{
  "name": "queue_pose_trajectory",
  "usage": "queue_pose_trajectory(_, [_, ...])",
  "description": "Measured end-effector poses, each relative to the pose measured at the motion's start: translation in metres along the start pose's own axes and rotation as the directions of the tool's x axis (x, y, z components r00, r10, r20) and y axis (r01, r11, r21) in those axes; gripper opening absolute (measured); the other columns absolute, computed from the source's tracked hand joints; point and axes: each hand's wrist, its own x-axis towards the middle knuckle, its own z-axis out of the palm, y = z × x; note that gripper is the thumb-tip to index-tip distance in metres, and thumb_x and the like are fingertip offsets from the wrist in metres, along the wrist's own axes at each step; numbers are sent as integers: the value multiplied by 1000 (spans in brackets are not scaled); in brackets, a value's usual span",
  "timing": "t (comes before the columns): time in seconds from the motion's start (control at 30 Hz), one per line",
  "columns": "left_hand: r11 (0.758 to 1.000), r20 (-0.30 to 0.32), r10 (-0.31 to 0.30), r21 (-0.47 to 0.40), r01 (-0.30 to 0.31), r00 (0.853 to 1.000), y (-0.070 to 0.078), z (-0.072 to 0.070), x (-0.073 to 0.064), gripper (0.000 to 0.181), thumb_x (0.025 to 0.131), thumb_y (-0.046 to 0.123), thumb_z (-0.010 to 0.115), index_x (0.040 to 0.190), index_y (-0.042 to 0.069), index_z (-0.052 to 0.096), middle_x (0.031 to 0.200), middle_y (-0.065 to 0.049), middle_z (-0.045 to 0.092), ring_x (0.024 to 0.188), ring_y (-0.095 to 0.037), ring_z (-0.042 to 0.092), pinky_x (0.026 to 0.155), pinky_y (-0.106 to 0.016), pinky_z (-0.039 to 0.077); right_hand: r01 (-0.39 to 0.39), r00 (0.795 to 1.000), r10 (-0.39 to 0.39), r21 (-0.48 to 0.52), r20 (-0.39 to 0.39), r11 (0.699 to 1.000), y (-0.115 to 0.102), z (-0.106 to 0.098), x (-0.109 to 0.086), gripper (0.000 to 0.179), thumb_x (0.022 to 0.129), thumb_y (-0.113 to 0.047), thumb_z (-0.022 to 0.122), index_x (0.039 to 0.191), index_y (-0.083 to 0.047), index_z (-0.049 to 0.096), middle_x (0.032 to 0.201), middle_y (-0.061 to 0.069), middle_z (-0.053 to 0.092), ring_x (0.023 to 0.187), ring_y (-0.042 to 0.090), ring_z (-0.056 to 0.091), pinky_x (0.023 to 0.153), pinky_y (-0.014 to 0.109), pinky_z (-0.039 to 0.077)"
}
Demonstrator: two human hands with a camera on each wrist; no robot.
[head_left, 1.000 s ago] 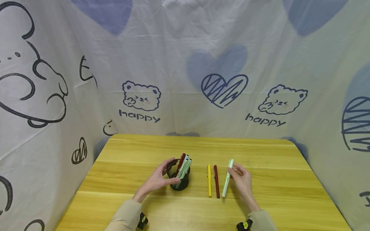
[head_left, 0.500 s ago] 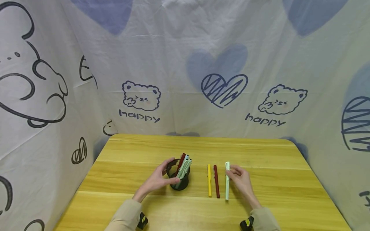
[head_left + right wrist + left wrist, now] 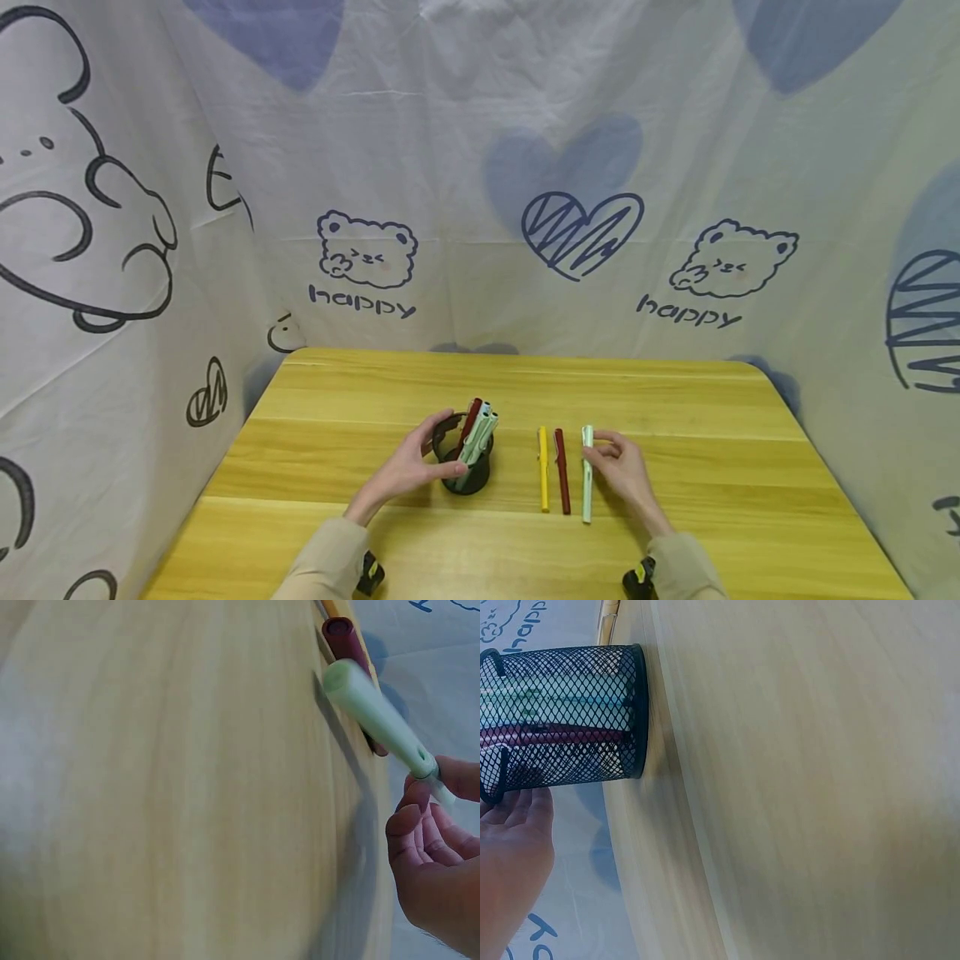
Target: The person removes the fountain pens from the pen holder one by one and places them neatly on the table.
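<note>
My left hand point(image 3: 408, 463) holds the black mesh pen cup point(image 3: 562, 769), its thumb on the near side and its fingers round the far side. Inside the cup lean a dark red pen point(image 3: 471, 421) and several pale green and light blue pens point(image 3: 480, 442). My right hand point(image 3: 624, 468) pinches a pale mint-green pen point(image 3: 587, 479) between thumb and fingers, its lower end pointing toward me. In the right wrist view that pen's end stands off the tabletop and casts a shadow. Left of it, a dark red pen point(image 3: 562, 475) and a yellow pen point(image 3: 543, 475) lie side by side.
The wooden table point(image 3: 337, 392) has rounded far corners. A white cloth point(image 3: 465, 317) with hearts and bear drawings hangs behind it and along both sides.
My right hand has brought the mint-green pen slightly left and toward me, turning it from slanted to nearly straight, parallel to the others. My left hand and the cup have stayed put.
</note>
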Motion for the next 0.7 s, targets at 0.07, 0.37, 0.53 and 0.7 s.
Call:
queue_pose_trajectory(0.07, [1000,-1,0,0,0,1000,0,0,0,94,86,26,82,159,6,26,163,-14,34,152,-38,30,124,-59,24,-6,1000,6,-14,9,1000,1,1,1,40,95,-6,67,131,9,58,98,22,73,75,13,67,67,23,55])
queue_pose_trajectory(0.37, [1000,-3,-8,1,8,1000,1,0,0,92,86,27,82,159,10,28,164,-13,33,152,-38,30,124,-59,25,-24,998,27,-53,53,998,8,4,8,38,95,-5,66,129,11,58,93,22,72,66,13,60,55,21,49])
queue_pose_trajectory(0.53, [1000,0,-6,7,6,1000,1,0,0,92,86,27,82,159,12,29,164,-14,34,152,-39,30,124,-59,25,-9,998,17,-108,66,994,8,6,12,38,94,-4,65,128,11,59,90,19,73,61,12,59,50,21,46])
queue_pose_trajectory(0.7, [1000,7,4,4,-4,1000,1,-1,0,92,86,27,81,159,11,28,163,-15,34,151,-39,31,123,-59,25,-8,997,20,-144,81,990,6,8,14,38,93,-4,65,127,12,59,84,15,71,58,12,57,48,21,45])
